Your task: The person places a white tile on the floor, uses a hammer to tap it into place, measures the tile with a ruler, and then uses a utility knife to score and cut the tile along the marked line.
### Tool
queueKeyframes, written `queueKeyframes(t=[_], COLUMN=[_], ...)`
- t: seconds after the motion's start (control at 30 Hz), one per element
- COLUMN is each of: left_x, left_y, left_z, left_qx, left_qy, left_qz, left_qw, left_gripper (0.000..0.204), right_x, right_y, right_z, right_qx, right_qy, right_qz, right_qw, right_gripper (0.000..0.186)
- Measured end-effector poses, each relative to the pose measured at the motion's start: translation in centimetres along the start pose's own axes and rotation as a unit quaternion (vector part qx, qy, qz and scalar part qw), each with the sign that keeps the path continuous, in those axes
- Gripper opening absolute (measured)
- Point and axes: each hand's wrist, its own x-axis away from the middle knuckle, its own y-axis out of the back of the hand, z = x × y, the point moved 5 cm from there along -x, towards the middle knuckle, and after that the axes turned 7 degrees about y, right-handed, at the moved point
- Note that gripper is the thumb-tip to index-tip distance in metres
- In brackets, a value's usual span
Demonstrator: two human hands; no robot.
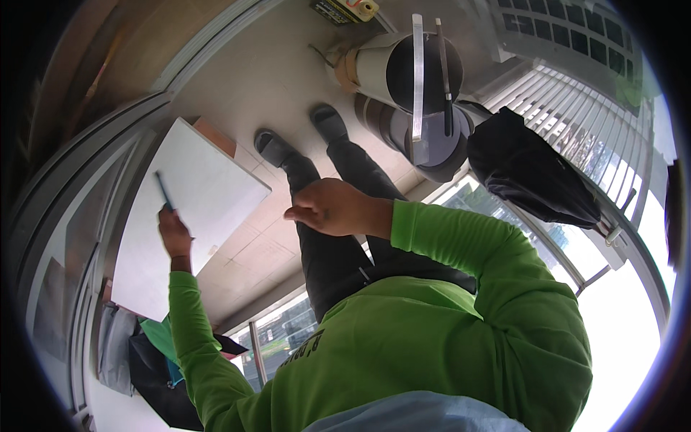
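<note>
My left hand is closed around a slim dark blue stick-like tool; its exact kind is too small to tell. The tool lies over a white board or tabletop on the left, angled toward its far end. In front of my body, above my thighs, my right hand is held up with fingers curled and the thumb pointing left. Whether anything is inside those fingers is hidden. It touches neither the board nor the tool.
Far right stands a pale cylinder with a dark round top, crossed by a flat metal strip and a long dark-handled tool. A black bag or cloth hangs by the right window. Sliding-door frames border the left; dark bags sit below the board.
</note>
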Motion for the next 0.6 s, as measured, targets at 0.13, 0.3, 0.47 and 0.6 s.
queueKeyframes(t=[0.13, 0.3, 0.47, 0.6], left_x=[1.7, 3.5, 2.7, 1.2], left_y=[0.6, 2.1, 3.9, 8.2], left_z=[-17.3, -34.9, -45.0, -50.0], left_qx=[0.032, 0.032, 0.056, 0.167], left_qy=[-0.214, -0.333, -0.422, -0.389], left_qz=[0.111, 0.218, 0.185, 0.07], left_qw=[0.97, 0.917, 0.886, 0.903], left_gripper=[0.022, 0.017, 0.031, 0.048], right_x=[-0.6, 1.5, 9.2, 14.3], right_y=[1.2, 2.9, 4.6, 8.1], right_z=[3.2, -4.3, -11.2, -15.0], right_qx=[0.157, 0.271, 0.121, 0.055], right_qy=[0.207, 0.017, -0.035, -0.122], right_qz=[-0.173, -0.03, -0.203, -0.419], right_qw=[0.95, 0.962, 0.971, 0.898], right_gripper=[0.042, 0.03, 0.031, 0.028])
